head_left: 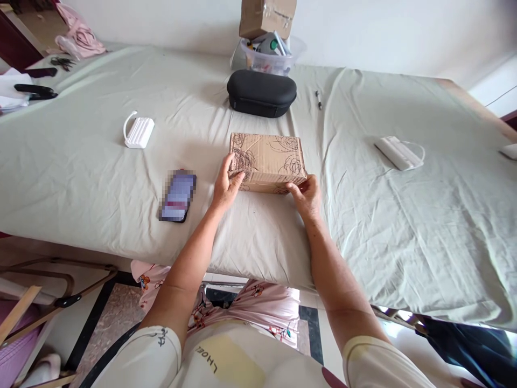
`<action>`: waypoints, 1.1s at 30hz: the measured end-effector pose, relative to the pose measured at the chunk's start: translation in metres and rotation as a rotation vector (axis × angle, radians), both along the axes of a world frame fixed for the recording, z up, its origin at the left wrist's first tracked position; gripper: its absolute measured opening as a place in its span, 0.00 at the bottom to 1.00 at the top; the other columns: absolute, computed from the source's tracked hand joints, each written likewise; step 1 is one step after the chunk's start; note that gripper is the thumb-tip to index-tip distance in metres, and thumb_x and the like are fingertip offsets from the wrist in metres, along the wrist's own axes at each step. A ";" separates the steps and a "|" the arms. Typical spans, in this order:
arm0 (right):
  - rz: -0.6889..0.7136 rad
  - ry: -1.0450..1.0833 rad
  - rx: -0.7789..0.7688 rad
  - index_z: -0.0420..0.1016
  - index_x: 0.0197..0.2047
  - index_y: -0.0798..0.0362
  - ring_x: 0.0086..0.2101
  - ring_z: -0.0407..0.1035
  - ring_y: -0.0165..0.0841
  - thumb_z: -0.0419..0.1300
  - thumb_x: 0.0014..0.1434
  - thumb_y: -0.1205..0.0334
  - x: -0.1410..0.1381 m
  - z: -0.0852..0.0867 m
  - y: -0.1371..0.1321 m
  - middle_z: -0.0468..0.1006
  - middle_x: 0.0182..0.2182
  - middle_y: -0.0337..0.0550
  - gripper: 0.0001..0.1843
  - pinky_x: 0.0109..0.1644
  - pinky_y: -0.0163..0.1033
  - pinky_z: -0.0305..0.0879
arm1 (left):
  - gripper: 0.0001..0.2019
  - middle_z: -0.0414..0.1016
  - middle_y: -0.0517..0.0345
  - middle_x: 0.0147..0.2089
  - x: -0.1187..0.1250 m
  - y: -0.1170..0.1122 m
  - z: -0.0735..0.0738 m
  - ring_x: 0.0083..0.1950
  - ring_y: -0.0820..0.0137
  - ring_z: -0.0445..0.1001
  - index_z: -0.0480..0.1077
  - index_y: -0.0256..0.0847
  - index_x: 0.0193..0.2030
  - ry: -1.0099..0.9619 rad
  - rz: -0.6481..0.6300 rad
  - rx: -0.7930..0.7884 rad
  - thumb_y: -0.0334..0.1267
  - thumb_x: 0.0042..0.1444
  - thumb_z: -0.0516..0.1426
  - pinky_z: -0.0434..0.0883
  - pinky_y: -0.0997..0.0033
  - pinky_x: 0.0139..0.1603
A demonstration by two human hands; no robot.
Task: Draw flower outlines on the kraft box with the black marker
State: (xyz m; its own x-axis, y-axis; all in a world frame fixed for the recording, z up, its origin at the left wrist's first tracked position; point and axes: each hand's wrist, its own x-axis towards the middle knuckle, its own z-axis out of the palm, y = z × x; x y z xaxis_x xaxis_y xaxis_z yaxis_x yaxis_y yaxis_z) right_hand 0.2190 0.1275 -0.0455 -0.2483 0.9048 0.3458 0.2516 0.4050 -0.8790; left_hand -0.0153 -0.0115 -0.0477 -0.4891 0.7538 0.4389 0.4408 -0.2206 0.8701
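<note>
A brown cardboard box with dark scribbled loops drawn on it rests on the cloth-covered table in front of me. My left hand grips its left side, thumb on the near face and fingers along the side. At the near right corner, my right hand pinches the box with the thumb in front; its other fingers are partly hidden. To the left of the box lies a phone with its screen lit and blurred. Just behind the box sits a black zipped case.
White ribbed blocks with looped straps lie at left and right. A pen is right of the case. Behind stands a clear plastic tub of items beneath another carton. The greenish tablecloth is wrinkled.
</note>
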 end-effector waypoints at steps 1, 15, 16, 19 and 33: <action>0.024 -0.062 -0.014 0.62 0.35 0.45 0.28 0.61 0.31 0.72 0.45 0.26 0.000 -0.001 0.000 0.67 0.27 0.33 0.36 0.34 0.41 0.63 | 0.39 0.57 0.43 0.82 -0.001 0.001 -0.002 0.80 0.58 0.65 0.50 0.52 0.80 -0.024 0.025 -0.012 0.65 0.70 0.54 0.71 0.56 0.76; 0.186 -0.432 0.112 0.64 0.32 0.46 0.34 0.65 0.38 0.70 0.52 0.51 0.001 -0.004 0.001 0.71 0.31 0.40 0.17 0.44 0.48 0.69 | 0.46 0.76 0.38 0.70 -0.004 0.000 0.000 0.69 0.51 0.78 0.58 0.42 0.74 -0.003 0.218 -0.235 0.47 0.53 0.73 0.76 0.50 0.70; 0.185 -0.436 0.115 0.64 0.32 0.46 0.34 0.65 0.38 0.69 0.52 0.51 0.001 -0.004 0.000 0.71 0.31 0.40 0.17 0.44 0.48 0.69 | 0.47 0.75 0.38 0.70 -0.004 0.000 0.000 0.70 0.51 0.77 0.57 0.42 0.75 -0.006 0.215 -0.230 0.46 0.53 0.73 0.75 0.50 0.71; 0.189 -0.436 0.124 0.65 0.32 0.47 0.34 0.65 0.38 0.69 0.53 0.50 0.001 -0.004 0.000 0.71 0.31 0.40 0.17 0.43 0.46 0.69 | 0.50 0.70 0.36 0.74 -0.003 0.000 0.002 0.74 0.50 0.73 0.54 0.41 0.76 -0.005 0.239 -0.238 0.45 0.52 0.74 0.71 0.48 0.75; 0.195 -0.454 0.143 0.63 0.32 0.47 0.34 0.66 0.38 0.68 0.54 0.50 0.001 -0.006 0.001 0.72 0.32 0.41 0.17 0.42 0.46 0.69 | 0.36 0.74 0.29 0.67 -0.007 -0.001 -0.009 0.78 0.33 0.61 0.71 0.39 0.56 0.276 0.431 -0.491 0.47 0.43 0.78 0.53 0.25 0.79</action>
State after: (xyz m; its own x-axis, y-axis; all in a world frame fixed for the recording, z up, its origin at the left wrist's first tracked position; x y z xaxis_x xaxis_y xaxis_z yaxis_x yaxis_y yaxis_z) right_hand 0.2202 0.1283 -0.0517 -0.5617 0.7781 0.2810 0.5031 0.5909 -0.6307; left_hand -0.0226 -0.0125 -0.0571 -0.7081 0.6608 0.2490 0.6195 0.4120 0.6682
